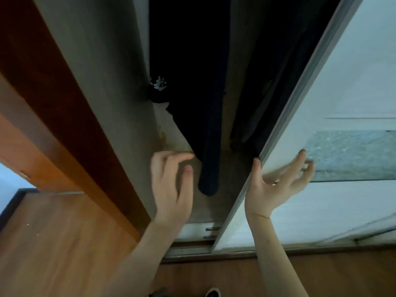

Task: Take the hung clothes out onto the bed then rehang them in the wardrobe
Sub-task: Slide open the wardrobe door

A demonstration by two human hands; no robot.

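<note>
A: Hung clothes (188,61) are dark and crowd the narrow opening of the wardrobe (96,71). How do your hands sit against them?

B: Your left hand (171,185) is nearer. Its fingers are loosely curled, thumb near forefinger, pinching nothing. A long navy sleeve (211,146) dangles just right of it, long axis running straight up into the dark, cuff level with your knuckles.

A: And the right?

B: Your right hand (276,185) is spread, palm up, thumb on the edge of the white sliding door (342,82), fingers against its face. It holds no garment.

A: So which way do you reach?

B: Up and inward, I'd judge; the hangers are hidden above. The gap looks tight, so the door probably wants more room first.

A: Around you?

B: Wooden floor (64,243) below, an orange-brown panel (32,103) along the wardrobe's left side. No bed in view.
</note>
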